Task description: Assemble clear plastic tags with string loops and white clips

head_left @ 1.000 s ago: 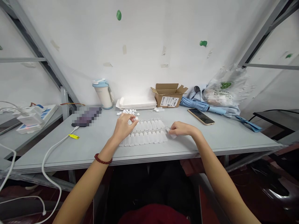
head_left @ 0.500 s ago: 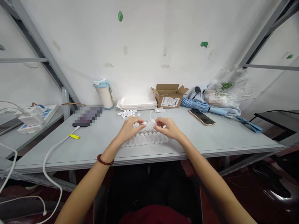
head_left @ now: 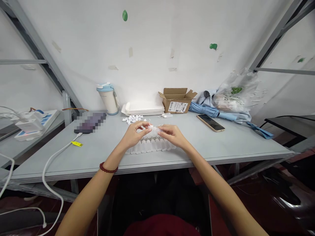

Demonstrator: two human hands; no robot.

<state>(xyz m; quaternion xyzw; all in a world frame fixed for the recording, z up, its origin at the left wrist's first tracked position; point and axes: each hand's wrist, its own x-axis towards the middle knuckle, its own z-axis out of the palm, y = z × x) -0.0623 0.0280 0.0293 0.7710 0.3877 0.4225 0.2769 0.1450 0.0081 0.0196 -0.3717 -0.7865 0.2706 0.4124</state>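
Above the table, my left hand (head_left: 135,134) is closed, pinching a small white cap (head_left: 151,127) between thumb and fingers. My right hand (head_left: 174,135) is closed around the end of a small translucent white bottle (head_left: 155,130), whose other end meets the cap. Whether the cap is seated on it I cannot tell. Under and in front of both hands lies a row of similar translucent bottles (head_left: 153,146) with thin white cords at their tops. A second row behind is mostly hidden by the hands. Several loose white caps (head_left: 133,119) lie in a pile beyond my left hand.
At the back stand a tumbler (head_left: 108,99), a stack of white trays (head_left: 144,108) and an open cardboard box (head_left: 177,101). One more corded piece (head_left: 167,115) lies before the box. A phone (head_left: 210,122) and a blue umbrella (head_left: 219,113) are right; a charging cable (head_left: 55,155) crosses the left.
My right hand has lifted a bottle from the right end of the rows and carried it left to my left hand. My left hand has moved slightly right with the cap; cap and bottle now meet.
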